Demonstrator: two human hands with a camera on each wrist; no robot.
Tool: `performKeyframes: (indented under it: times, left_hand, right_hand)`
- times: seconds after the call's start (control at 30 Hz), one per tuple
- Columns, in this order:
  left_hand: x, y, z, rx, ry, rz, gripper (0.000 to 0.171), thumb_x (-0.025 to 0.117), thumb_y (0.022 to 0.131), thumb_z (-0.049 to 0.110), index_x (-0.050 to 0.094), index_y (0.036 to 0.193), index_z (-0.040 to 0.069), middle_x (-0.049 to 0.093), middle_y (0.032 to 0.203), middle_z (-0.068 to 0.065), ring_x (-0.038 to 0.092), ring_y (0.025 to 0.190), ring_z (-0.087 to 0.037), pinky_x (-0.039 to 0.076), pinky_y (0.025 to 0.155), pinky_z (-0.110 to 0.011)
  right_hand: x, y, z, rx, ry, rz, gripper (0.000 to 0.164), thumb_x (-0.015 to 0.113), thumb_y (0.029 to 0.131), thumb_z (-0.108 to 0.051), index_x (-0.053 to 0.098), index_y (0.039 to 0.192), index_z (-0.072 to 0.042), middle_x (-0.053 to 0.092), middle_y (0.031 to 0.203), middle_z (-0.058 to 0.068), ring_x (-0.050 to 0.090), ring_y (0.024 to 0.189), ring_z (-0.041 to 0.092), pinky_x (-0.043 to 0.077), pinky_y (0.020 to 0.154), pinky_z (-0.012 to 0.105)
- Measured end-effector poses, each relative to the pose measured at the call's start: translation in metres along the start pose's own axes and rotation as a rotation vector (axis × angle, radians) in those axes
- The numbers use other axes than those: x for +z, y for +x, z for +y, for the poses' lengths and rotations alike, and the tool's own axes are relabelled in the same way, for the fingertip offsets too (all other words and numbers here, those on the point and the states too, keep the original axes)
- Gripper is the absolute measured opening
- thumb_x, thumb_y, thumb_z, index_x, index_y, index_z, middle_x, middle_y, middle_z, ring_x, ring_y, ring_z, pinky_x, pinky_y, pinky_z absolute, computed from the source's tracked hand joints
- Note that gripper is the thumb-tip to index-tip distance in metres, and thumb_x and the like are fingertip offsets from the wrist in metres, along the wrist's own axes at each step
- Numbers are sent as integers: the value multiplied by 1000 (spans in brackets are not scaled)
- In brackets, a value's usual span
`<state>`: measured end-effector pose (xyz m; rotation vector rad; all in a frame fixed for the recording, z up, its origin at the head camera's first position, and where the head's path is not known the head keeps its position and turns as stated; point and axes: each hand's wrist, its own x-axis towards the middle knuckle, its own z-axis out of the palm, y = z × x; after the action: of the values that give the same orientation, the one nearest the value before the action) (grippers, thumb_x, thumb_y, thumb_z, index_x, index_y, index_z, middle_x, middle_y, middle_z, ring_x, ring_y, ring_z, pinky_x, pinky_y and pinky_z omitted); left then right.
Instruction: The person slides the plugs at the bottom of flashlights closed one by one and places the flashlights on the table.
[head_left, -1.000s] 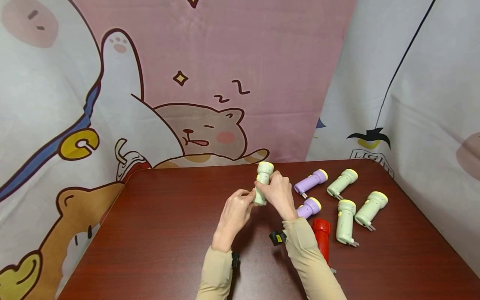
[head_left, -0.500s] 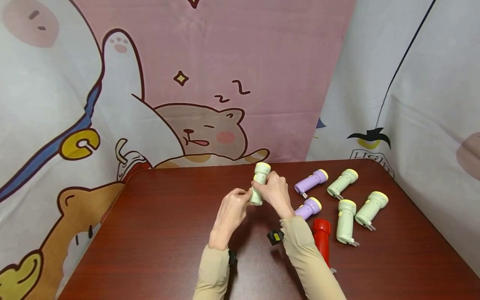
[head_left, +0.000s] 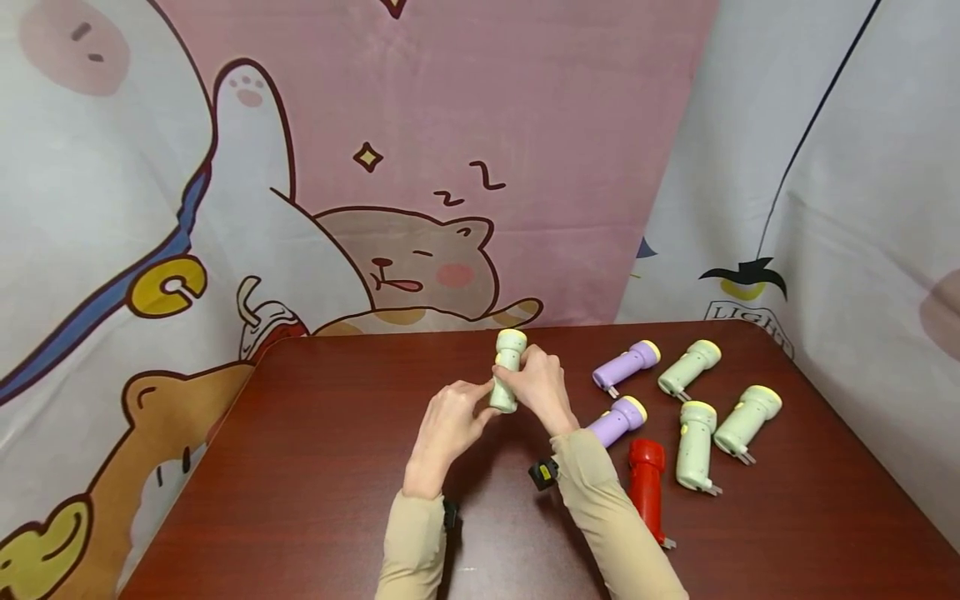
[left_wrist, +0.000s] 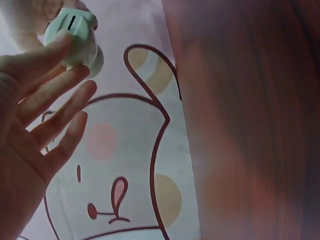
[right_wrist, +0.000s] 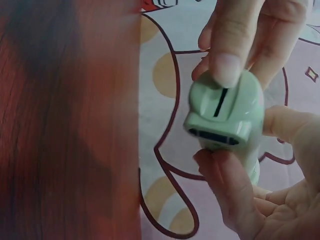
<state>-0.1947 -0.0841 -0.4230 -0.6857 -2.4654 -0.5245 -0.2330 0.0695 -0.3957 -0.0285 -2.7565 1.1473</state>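
Observation:
A light green flashlight (head_left: pixel 510 354) with a pale yellow head is held up over the table, head end away from me. My right hand (head_left: pixel 542 387) grips its body, thumb on the near side. At its base end is my left hand (head_left: pixel 448 421). In the right wrist view, the left thumb (right_wrist: pixel 227 67) presses at a narrow dark slot in the base, and a wider dark opening (right_wrist: pixel 215 136) shows along the edge. The left wrist view has the left index finger (left_wrist: pixel 60 90) against the flashlight's side, the other fingers spread loosely.
To the right lie two purple flashlights (head_left: pixel 626 365), a red flashlight (head_left: pixel 647 483) and several light green flashlights (head_left: pixel 696 446), most with metal plug prongs sticking out. The right sleeve (head_left: pixel 600 492) passes close beside the red one. A cartoon-printed cloth (head_left: pixel 570 167) hangs behind the brown table (head_left: pixel 322 467).
Both hands have shifted a little left with the green flashlight, which has also come slightly lower in view. The flashlights on the table lie as before.

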Motion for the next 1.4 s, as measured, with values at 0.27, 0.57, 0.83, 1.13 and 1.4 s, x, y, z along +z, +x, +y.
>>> performKeyframes:
  times: [0.27, 0.57, 0.83, 1.13, 1.4]
  left_hand:
    - [-11, -10, -21, -138, -98, 26, 38, 73, 82, 28, 69, 115, 10, 73, 103, -8, 69, 93, -25, 54, 78, -39]
    - [-33, -26, -47, -320, -55, 122, 41, 70, 86, 31, 67, 118, 5, 68, 117, -13, 61, 112, -34, 48, 93, -50]
    - [-44, -43, -64, -477, -40, 67, 51, 68, 87, 34, 60, 127, 3, 61, 128, -19, 55, 120, -38, 45, 98, -51]
    - [-50, -53, -72, -586, -32, 19, 53, 66, 88, 35, 57, 130, 4, 58, 131, -20, 53, 122, -40, 45, 97, -53]
    - [-47, -53, -73, -581, -31, 21, 50, 65, 89, 35, 59, 128, 5, 60, 129, -20, 55, 119, -41, 47, 93, -54]
  right_hand:
    - [23, 9, -8, -37, 37, -49, 36, 71, 77, -38, 58, 83, -5, 64, 76, 9, 58, 63, 19, 43, 53, 25]
    - [58, 21, -20, -53, 40, -145, 37, 73, 78, -39, 58, 84, -6, 62, 76, 7, 58, 65, 18, 46, 56, 26]
    - [92, 24, -30, -80, 20, -197, 39, 75, 77, -37, 61, 88, -3, 65, 77, 8, 60, 65, 19, 49, 58, 29]
    - [117, 24, -29, -66, -20, -225, 44, 77, 75, -38, 63, 93, -1, 65, 79, 10, 64, 70, 24, 52, 61, 33]
    - [126, 24, -35, -65, -36, -264, 42, 76, 76, -40, 64, 90, -2, 65, 78, 10, 63, 69, 24, 51, 61, 32]
